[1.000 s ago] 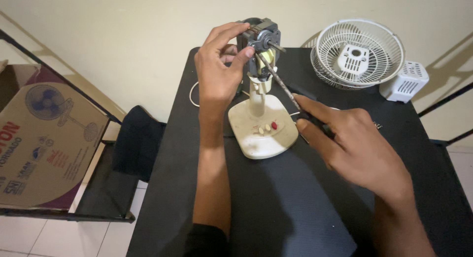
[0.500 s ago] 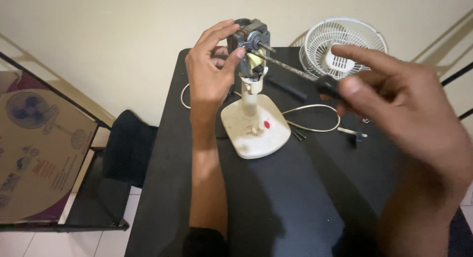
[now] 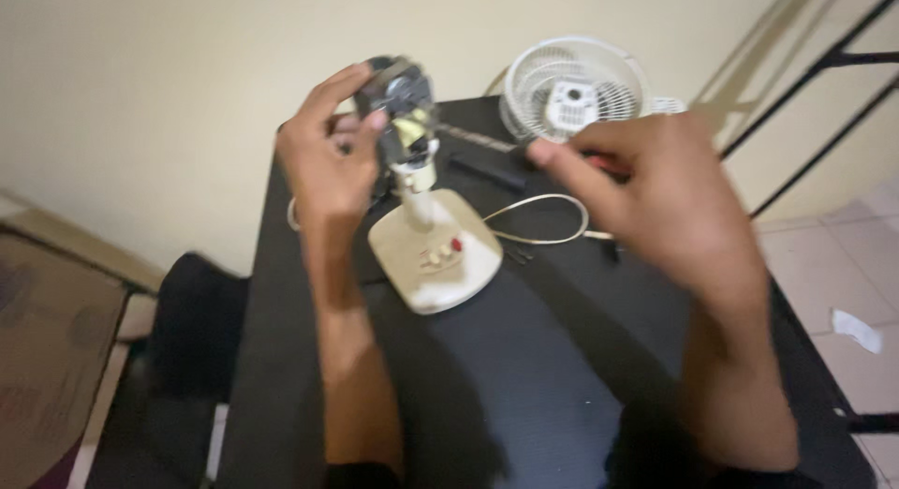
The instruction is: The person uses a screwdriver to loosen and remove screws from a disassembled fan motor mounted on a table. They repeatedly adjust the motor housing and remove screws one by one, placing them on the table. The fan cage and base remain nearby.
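At twelve o'clock on the black table [image 3: 524, 377], my left hand [image 3: 328, 170] grips the bare fan motor [image 3: 398, 100] atop its white base [image 3: 435, 259], my right hand [image 3: 655, 185] pinches a screwdriver [image 3: 473, 138]; blade could slip, tipping the stand.

The desk [image 3: 524, 377] looks matt black; the fan base [image 3: 435, 255] is smooth cream plastic, the motor [image 3: 398, 100] at upper centre bare grey metal, the grille [image 3: 573, 91] white plastic.
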